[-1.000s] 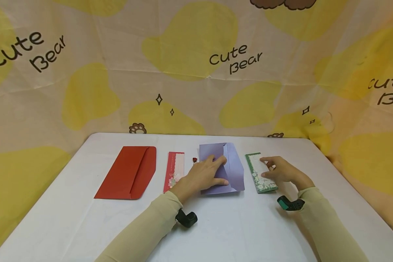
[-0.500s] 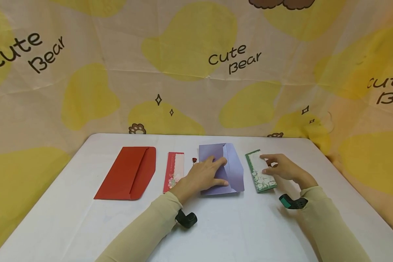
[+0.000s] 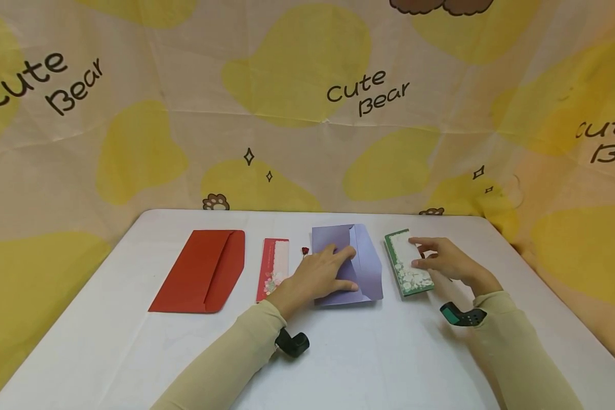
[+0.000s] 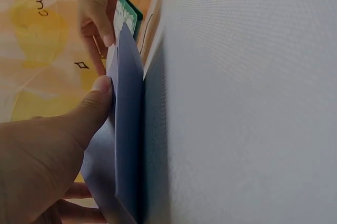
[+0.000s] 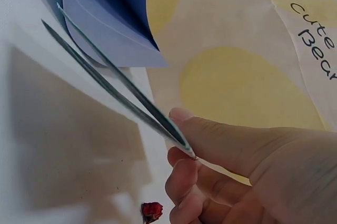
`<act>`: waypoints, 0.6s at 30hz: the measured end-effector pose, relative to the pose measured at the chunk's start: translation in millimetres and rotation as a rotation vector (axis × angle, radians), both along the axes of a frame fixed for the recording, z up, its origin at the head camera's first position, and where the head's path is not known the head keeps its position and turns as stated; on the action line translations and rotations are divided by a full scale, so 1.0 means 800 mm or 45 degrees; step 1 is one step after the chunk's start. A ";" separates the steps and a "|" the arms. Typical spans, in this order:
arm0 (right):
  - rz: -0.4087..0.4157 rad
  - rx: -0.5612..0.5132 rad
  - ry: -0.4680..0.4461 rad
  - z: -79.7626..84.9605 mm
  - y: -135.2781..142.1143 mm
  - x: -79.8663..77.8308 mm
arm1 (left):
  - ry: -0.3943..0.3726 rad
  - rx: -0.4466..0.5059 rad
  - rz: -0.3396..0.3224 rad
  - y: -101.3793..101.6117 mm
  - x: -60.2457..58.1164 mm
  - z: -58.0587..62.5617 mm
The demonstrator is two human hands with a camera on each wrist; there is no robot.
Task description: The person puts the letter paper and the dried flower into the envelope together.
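Note:
In the head view my left hand [image 3: 318,276] rests with spread fingers on a purple envelope [image 3: 370,267], whose flap lies unfolded to the right. The left wrist view shows the thumb pressing near the opening of the envelope [image 4: 129,129]. My right hand [image 3: 448,261] pinches the right edge of a folded green-and-white floral card [image 3: 412,276], just right of the envelope. Seen from the right wrist, the two leaves of the card [image 5: 113,84] stand slightly apart at their far ends, tilted above the white surface. Thumb and fingers meet at its near edge.
A red envelope [image 3: 197,273] lies at the left of the white table [image 3: 364,359], its flap unfolded. Beside it is a pink floral card [image 3: 271,265]. One small dried red flower [image 3: 304,250] lies left of the purple envelope; another red flower [image 5: 151,212] shows below the right hand.
The right hand has shifted slightly to the right and raised the green card, which now stands a little higher in view. The left hand and purple envelope have stayed in place.

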State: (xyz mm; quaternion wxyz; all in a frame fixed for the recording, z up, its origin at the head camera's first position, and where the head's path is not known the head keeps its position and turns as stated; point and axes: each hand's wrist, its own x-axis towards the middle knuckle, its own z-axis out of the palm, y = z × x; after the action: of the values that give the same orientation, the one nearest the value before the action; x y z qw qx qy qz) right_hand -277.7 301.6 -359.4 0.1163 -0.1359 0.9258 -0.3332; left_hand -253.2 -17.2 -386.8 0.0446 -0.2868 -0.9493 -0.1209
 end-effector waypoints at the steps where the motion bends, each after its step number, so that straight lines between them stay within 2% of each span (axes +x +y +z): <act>1: -0.002 -0.003 0.004 0.000 0.000 0.000 | 0.000 -0.001 0.001 0.000 0.000 0.000; 10: 0.002 -0.068 0.045 0.000 0.001 -0.001 | -0.002 -0.004 0.004 0.000 0.000 0.000; 18: -0.006 -0.125 0.025 0.004 0.000 -0.001 | 0.003 0.000 0.005 0.000 -0.001 0.000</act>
State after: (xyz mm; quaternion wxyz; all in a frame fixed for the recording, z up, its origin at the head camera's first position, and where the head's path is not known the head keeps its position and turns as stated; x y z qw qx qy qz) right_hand -278.2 301.9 -356.4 0.0996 -0.1426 0.9096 -0.3772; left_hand -253.7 -16.8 -387.1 0.0459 -0.2850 -0.9498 -0.1203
